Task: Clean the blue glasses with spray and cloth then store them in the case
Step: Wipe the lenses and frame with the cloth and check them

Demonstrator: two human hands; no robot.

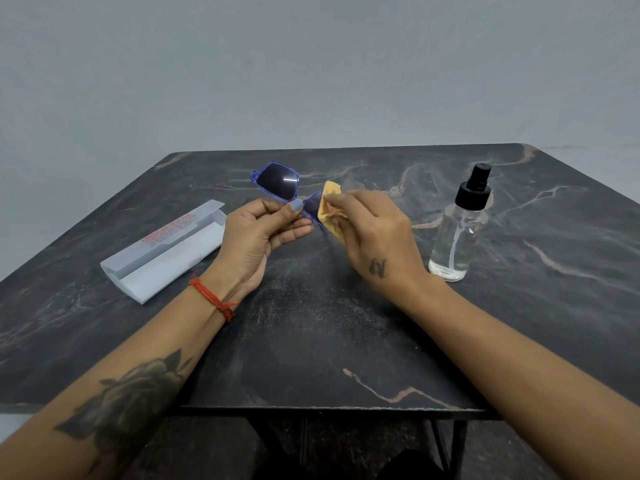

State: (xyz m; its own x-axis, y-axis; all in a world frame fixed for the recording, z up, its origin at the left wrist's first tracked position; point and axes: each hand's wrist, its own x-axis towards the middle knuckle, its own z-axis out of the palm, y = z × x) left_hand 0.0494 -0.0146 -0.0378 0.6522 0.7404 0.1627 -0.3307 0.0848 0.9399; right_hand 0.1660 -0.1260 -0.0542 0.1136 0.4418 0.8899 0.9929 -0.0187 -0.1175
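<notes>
The blue glasses [277, 181] with dark lenses are held above the middle of the table. My left hand [256, 237] pinches them at the bridge between thumb and fingers. My right hand [374, 233] grips an orange cloth [330, 211] and presses it against the nearer lens, which is mostly hidden by the cloth. The far lens is bare and catches a glint of light. A white glasses case [166, 254] lies open on the table to the left. A clear spray bottle [460, 226] with a black nozzle stands upright to the right of my right hand.
Everything sits on a dark marble-patterned table [311, 341], whose front edge runs just above my forearms. A plain grey wall stands behind it. Black metal legs show under the front edge.
</notes>
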